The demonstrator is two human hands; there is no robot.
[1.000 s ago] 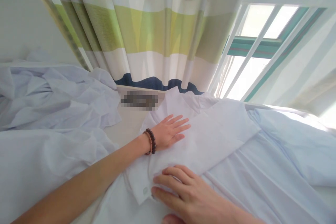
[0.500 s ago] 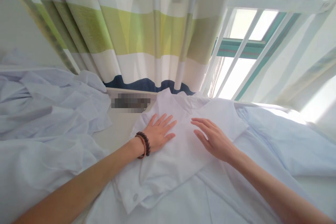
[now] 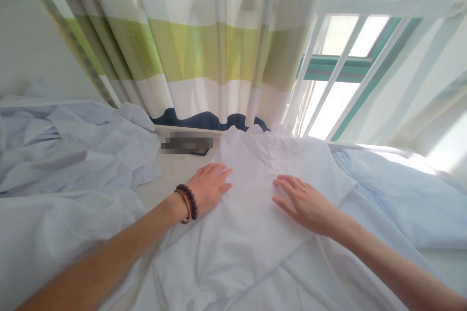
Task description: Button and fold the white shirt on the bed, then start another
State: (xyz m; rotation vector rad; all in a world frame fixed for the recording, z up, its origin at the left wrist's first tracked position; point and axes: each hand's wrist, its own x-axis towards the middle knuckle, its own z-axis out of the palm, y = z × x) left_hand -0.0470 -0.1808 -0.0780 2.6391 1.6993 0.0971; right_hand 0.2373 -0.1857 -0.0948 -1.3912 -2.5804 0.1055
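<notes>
A white shirt (image 3: 251, 214) lies spread in front of me, its collar end towards the curtain and soft creases across its lower part. My left hand (image 3: 207, 187), with dark beads and a thin band at the wrist, rests at the shirt's left edge. Its fingers are stretched and slightly apart. On the right half of the cloth lies my right hand (image 3: 304, 201), palm down, fingers extended and thumb apart. Neither hand grips the fabric.
Crumpled white cloth (image 3: 76, 146) is heaped on the left. Folded white cloth (image 3: 404, 199) lies on the right. Near the back edge sits a blurred dark flat object (image 3: 188, 143). Behind hang a striped curtain (image 3: 197, 53) and white railing bars (image 3: 337, 70) before a window.
My left hand has slid left to the shirt's edge. My right hand has shifted slightly right and nearer me. The buttoned cuff at the lower left no longer shows clearly.
</notes>
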